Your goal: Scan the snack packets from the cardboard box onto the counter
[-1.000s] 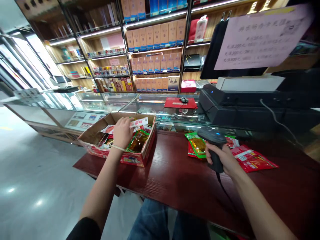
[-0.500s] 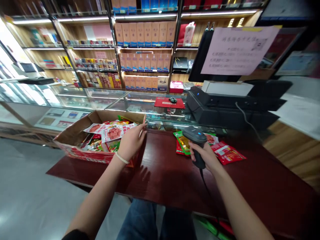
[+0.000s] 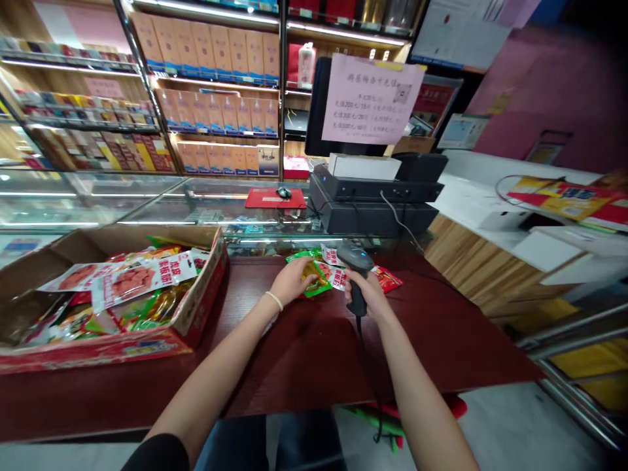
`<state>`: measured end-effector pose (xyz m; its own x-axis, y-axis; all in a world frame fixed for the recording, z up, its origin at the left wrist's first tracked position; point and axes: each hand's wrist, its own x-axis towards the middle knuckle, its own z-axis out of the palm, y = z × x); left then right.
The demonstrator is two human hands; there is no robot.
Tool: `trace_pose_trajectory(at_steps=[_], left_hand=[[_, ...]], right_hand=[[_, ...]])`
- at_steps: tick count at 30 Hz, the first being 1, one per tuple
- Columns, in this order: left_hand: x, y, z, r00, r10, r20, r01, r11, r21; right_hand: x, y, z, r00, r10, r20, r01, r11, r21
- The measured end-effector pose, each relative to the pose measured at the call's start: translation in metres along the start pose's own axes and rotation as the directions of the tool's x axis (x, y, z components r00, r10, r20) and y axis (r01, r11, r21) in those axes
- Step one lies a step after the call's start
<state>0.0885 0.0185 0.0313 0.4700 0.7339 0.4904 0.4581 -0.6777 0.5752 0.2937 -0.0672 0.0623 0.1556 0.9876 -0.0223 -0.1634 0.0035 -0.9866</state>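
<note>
My right hand (image 3: 369, 291) is closed around the handle of a black barcode scanner (image 3: 356, 258), held over the table with its cord hanging down. My left hand (image 3: 290, 285) reaches over the left end of a green-edged snack packet (image 3: 320, 282), thumb and fingers apart; whether it touches the packet is hard to tell. Beside it, a white-and-red snack packet (image 3: 333, 256) lies partly behind the scanner. A red packet (image 3: 388, 280) sticks out to the right of my right hand. At the left stands an open cardboard box (image 3: 203, 307) with several snack packets (image 3: 140, 280) inside.
The dark red wooden table (image 3: 294, 353) meets a glass display counter (image 3: 206, 209). On the counter are a mouse (image 3: 283, 192) on a red mat and a black monitor and till (image 3: 373, 209) bearing a pink notice (image 3: 373, 98). Boxed goods fill shelves behind.
My left hand has moved right, from the box's edge to the packets. My right hand keeps the scanner over the packets. The view has turned right, bringing the side counter into sight.
</note>
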Motion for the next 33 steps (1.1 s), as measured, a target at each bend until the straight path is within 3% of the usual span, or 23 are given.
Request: trace_pose_trajectory(at_steps=[3,8,11,16,24,28,33], left_hand=[[-0.002,-0.011,0.021,0.999,0.031,0.022,-0.033,0.996,0.089],[-0.02,-0.029,0.036,0.994,0.073,0.08,-0.088,0.977,0.194],[-0.023,-0.032,0.039,0.984,0.103,0.142,-0.136,0.96,0.245],[-0.022,-0.021,0.034,0.979,0.139,0.147,-0.176,0.942,0.285],[-0.025,-0.012,0.036,0.938,0.182,0.296,-0.279,0.902,0.328],[-0.023,-0.02,0.038,0.957,0.168,0.238,-0.227,0.941,0.249],[-0.019,-0.033,0.038,0.996,0.037,0.078,-0.038,0.999,0.013]], right_hand=[[0.009,0.009,-0.006,1.0,-0.007,-0.012,0.007,1.0,0.028],[0.012,0.02,-0.014,0.999,-0.021,-0.044,0.023,0.998,0.051],[0.011,0.022,-0.016,0.998,-0.007,-0.061,0.01,0.999,0.052],[0.009,0.024,-0.013,0.997,0.024,-0.072,-0.02,0.999,0.048],[0.002,0.022,-0.007,0.996,-0.001,-0.092,0.006,0.998,0.055],[0.001,0.022,-0.009,0.993,-0.016,-0.116,0.018,1.0,0.018],[0.001,0.02,-0.008,0.995,0.007,-0.096,-0.004,0.999,0.033]])
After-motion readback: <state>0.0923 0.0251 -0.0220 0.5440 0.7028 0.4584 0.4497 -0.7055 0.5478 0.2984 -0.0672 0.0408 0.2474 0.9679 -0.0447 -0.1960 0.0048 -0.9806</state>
